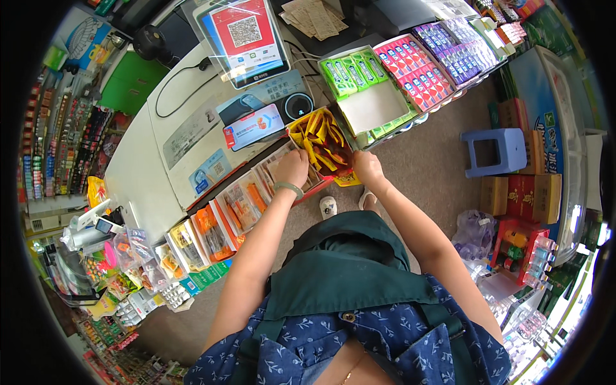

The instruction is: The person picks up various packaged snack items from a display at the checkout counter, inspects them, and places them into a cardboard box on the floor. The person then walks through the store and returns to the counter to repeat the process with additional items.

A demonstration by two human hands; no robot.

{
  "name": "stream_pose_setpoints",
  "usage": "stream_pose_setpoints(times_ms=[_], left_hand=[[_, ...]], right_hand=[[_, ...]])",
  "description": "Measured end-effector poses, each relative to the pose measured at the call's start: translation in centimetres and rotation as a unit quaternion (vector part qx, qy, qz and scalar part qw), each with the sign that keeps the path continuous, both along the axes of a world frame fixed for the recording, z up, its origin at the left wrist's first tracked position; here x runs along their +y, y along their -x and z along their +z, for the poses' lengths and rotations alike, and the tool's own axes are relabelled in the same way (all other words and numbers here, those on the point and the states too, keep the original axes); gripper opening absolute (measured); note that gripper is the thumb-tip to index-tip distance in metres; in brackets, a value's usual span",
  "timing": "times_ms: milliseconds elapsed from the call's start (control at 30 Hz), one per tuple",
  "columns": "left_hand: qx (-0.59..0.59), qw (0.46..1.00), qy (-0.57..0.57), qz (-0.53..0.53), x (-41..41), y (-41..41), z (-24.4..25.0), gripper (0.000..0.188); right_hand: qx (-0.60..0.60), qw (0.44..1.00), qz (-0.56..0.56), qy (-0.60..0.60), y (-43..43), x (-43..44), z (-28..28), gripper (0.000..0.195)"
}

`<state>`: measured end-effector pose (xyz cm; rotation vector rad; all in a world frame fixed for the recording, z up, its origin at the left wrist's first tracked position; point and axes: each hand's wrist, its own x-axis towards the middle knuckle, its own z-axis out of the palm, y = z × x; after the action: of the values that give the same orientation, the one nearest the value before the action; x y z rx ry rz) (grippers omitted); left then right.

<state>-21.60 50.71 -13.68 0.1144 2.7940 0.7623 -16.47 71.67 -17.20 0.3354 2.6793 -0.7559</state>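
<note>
A small open box of yellow snack packets (pixel 321 136) sits at the end of a row of snack boxes along the counter edge. On its left side is my left hand (pixel 292 167), fingers curled at the box's near left corner, with a pale green bangle on the wrist. My right hand (pixel 366 166) pinches the box's right edge, close to the chewing gum boxes. Between my hands the packets lie loosely piled. Both sets of fingertips are partly hidden, and the left hand also lies over a neighbouring box of flat snack packs (pixel 272 168).
Green gum packs (pixel 353 72) and pink gum packs (pixel 414 72) stand in open boxes at the upper right. A payment code stand (pixel 243 41) and a round payment device (pixel 298 106) are on the white counter (pixel 139 159). A blue plastic stool (pixel 517 150) stands on the floor at right, beside cartons (pixel 522 198).
</note>
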Motion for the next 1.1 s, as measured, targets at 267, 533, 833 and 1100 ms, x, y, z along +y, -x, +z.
stream_pose_setpoints(times_ms=[267, 533, 833, 1100], left_hand=[[0.048, 0.996, -0.034, -0.061, -0.7, -2.1, 4.5, 0.042], [0.152, 0.974, -0.154, -0.061, -2.8, -5.9, 13.5, 0.032], [0.082, 0.804, -0.579, 0.112, -7.2, -6.0, 15.9, 0.036], [-0.257, 0.453, -0.84, -0.152, -5.7, -5.0, 12.6, 0.064]], right_hand=[[0.044, 0.997, 0.053, -0.042, -3.4, 0.3, 6.0, 0.016], [0.197, 0.942, -0.06, 0.265, -7.1, 0.5, 12.9, 0.023], [0.182, 0.876, 0.057, 0.443, -3.6, 1.8, 22.6, 0.02], [0.136, 0.81, 0.031, 0.569, 0.8, 1.9, 26.8, 0.036]])
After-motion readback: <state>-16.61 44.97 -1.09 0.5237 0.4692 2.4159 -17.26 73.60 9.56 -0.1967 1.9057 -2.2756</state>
